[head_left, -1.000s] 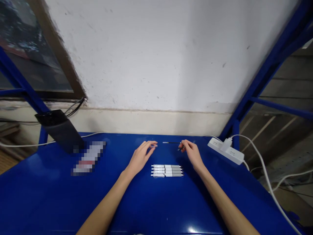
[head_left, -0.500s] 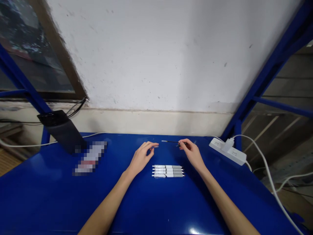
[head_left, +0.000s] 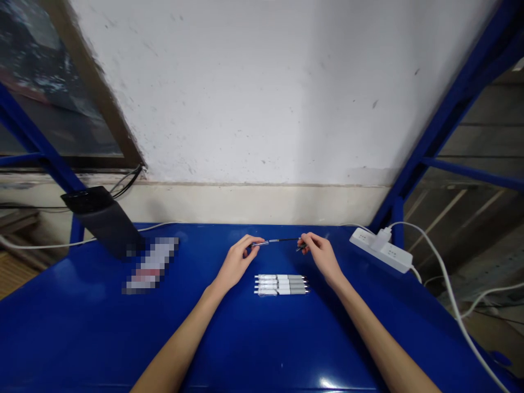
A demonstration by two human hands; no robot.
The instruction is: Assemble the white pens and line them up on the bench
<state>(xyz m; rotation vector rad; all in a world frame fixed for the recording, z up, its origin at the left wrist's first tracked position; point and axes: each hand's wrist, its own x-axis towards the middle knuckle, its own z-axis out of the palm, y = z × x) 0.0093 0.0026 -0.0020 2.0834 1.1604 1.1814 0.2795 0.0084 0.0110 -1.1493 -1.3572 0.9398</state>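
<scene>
My left hand (head_left: 239,258) pinches a small clear pen barrel (head_left: 262,243) between thumb and fingertips. From the fingers of my right hand (head_left: 321,254), a thin dark pen refill (head_left: 289,239) with a pale end points left toward the barrel. Its pale tip lies at or very near the barrel's open end; I cannot tell whether it is inside. Something small and dark also shows beneath the right fingertips, too small to name. Below both hands, several white and grey click pens (head_left: 281,285) lie side by side in a row on the blue table (head_left: 245,338).
A black container (head_left: 104,221) stands at the left rear, beside a blurred flat item (head_left: 153,265). On the right sits a white power strip (head_left: 380,250) with a plug and cable. Blue metal posts flank the table, and a white wall rises behind.
The refill and the barrel have come closer together, almost end to end. More of the barrel now shows past my left fingertips. The row of pens stays in place.
</scene>
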